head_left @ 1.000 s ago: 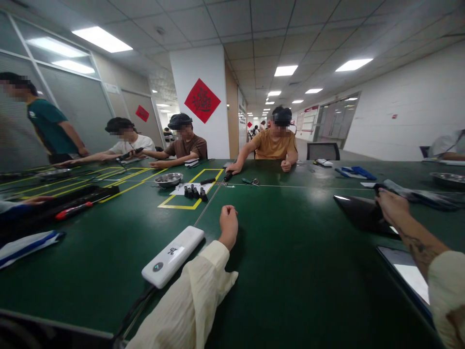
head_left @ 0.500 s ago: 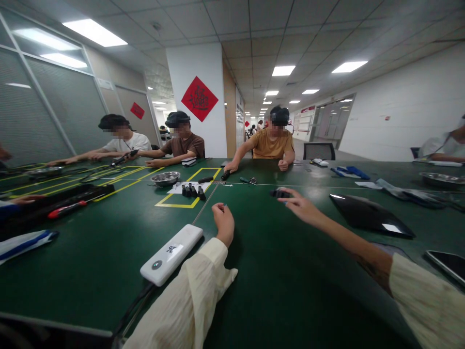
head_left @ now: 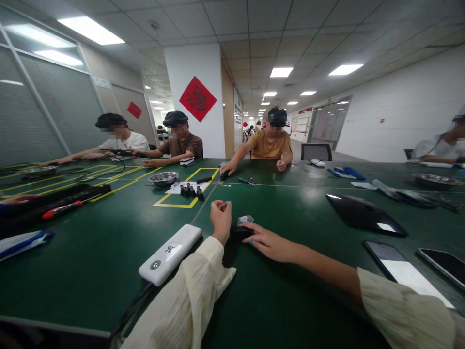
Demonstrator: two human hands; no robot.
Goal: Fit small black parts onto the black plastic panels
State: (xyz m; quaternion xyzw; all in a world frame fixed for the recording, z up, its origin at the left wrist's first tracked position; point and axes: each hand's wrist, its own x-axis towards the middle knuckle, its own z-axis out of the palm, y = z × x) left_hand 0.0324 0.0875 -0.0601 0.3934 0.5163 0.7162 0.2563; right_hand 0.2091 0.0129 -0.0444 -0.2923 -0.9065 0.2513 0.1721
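My left hand (head_left: pixel 221 219) rests on its wrist on the green table (head_left: pixel 298 271), fingers curled in a loose fist, with a small blue bit showing at the fingertips. My right hand (head_left: pixel 268 241) lies low just right of it, fingers closed on a small black part (head_left: pixel 240 231) pressed to the table. A small clear plastic bag (head_left: pixel 244 220) sits right behind that part. A white power bank (head_left: pixel 170 253) lies left of my left sleeve.
A black flat pouch (head_left: pixel 365 218) and two phones (head_left: pixel 407 274) lie on the right. Ahead, a yellow-taped box holds several black parts (head_left: pixel 191 191) and a metal bowl (head_left: pixel 163 178). Three people sit across; a red-handled screwdriver (head_left: pixel 61 209) lies left.
My right hand came from the black pouch at the right, carried the small black part across, and set it down beside my left hand. My left hand stayed put.
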